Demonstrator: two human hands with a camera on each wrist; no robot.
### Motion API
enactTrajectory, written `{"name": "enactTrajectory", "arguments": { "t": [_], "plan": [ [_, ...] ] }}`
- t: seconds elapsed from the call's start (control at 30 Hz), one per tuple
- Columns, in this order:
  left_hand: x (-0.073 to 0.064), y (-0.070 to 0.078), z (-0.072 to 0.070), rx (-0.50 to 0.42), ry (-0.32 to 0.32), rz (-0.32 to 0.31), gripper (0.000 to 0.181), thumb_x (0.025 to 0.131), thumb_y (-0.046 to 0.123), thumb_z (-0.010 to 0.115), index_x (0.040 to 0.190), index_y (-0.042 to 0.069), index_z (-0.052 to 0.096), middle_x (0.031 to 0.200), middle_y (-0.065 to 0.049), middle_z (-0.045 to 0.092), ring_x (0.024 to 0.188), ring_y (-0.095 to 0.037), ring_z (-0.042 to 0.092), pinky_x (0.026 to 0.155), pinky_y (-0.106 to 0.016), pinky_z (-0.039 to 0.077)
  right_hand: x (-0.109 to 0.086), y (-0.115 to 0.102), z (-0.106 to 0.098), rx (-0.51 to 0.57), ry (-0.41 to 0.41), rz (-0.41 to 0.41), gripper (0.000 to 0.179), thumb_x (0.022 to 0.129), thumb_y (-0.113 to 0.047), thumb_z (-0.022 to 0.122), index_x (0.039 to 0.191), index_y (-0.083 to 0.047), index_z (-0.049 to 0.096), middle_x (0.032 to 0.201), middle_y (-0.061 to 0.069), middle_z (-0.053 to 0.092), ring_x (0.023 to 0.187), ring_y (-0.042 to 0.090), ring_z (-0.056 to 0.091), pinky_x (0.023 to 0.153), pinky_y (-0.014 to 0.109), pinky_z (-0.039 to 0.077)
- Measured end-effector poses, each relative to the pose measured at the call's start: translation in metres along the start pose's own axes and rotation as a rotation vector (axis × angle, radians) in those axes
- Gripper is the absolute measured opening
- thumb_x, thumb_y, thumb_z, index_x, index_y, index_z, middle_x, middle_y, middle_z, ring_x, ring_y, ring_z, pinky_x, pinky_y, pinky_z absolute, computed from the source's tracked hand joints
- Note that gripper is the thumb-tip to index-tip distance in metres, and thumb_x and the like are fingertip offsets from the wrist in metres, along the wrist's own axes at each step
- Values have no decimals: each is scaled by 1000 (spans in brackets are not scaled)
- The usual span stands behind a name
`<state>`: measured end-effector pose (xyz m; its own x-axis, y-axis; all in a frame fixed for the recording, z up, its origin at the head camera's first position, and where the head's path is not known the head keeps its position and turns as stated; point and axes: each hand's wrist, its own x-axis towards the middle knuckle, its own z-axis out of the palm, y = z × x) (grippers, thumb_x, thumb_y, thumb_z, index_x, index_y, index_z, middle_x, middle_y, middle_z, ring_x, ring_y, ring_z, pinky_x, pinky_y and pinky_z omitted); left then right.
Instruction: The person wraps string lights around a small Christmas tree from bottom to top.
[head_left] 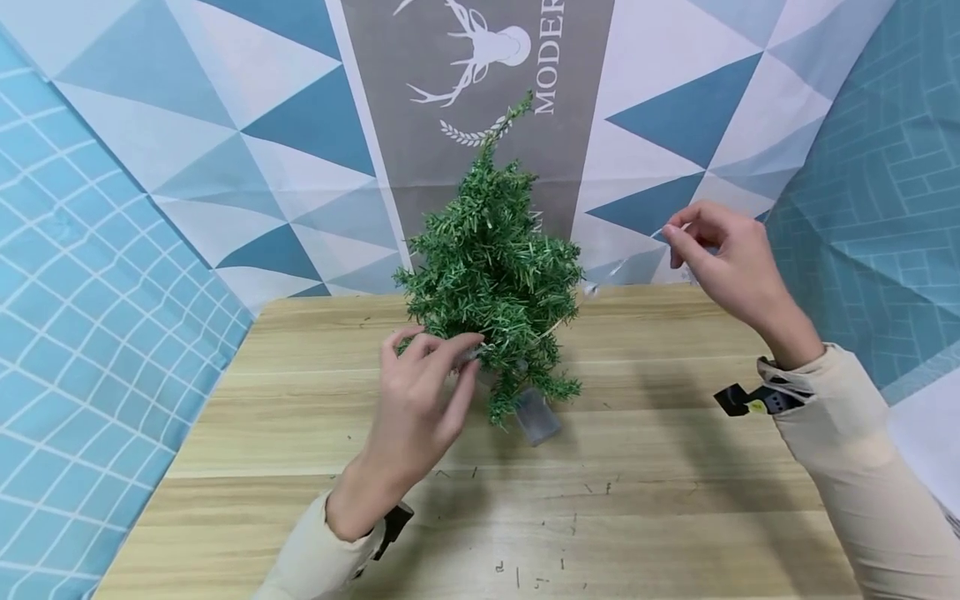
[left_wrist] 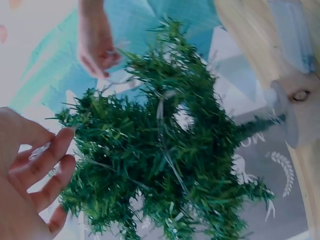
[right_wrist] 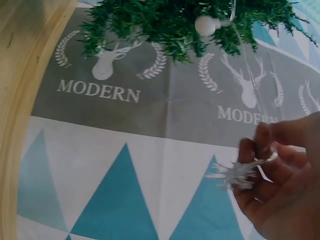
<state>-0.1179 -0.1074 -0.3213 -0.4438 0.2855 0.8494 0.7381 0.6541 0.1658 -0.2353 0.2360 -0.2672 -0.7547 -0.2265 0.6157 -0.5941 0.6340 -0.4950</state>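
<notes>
A small artificial Christmas tree [head_left: 487, 275] stands on the table, its green top bent to one side. A clear light string [left_wrist: 161, 125] runs over its branches. At the tree's lower left, my left hand [head_left: 420, 383] pinches a clear piece of the string between thumb and fingers. My right hand [head_left: 731, 254] is raised to the right of the tree and pinches the string's wire, which stretches across to the branches. In the right wrist view, a bunched clear-white length [right_wrist: 235, 175] hangs at those fingers. A white ball bulb [right_wrist: 206, 26] dangles beside the branches.
A translucent grey box [head_left: 537, 417] lies on the wooden table [head_left: 315, 450] at the tree's foot. Dark green needle scraps [head_left: 517, 575] are scattered toward the front. Patterned cloth [head_left: 300, 142] hangs behind, with blue cloth [head_left: 90, 333] at the left.
</notes>
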Motion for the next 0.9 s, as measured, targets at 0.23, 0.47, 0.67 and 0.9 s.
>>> {"name": "enactTrajectory", "arguments": {
  "t": [0.23,0.47,0.67,0.9],
  "plan": [
    [6,6,14,-6,-4,51,27,88,8,70,114,2,69,84,-3,72,77,-18,60,91,-48,42,3,14,8,-70,-166,102,21,102,-27,57,100,-10,68,75,4,66,61,16,55,54,27,38],
    [3,6,25,88,28,87,38,85,10,73,121,3,62,85,-3,66,74,-18,57,80,-41,45,10,19,10,-53,51,14,21,101,-19,58,102,-2,68,72,10,66,54,7,50,49,24,32],
    [3,3,30,252,32,50,32,84,1,67,115,4,63,82,-5,58,73,-23,55,76,-41,44,18,18,11,-35,157,-7,23,102,-21,57,102,1,66,71,10,63,61,4,51,55,24,34],
    [1,-7,23,249,22,21,33,85,-8,58,115,5,64,79,-6,55,72,-24,55,76,-41,44,29,22,11,-27,190,-26,23,102,-18,56,104,3,65,74,15,64,63,-1,50,55,22,33]
  ]
}}
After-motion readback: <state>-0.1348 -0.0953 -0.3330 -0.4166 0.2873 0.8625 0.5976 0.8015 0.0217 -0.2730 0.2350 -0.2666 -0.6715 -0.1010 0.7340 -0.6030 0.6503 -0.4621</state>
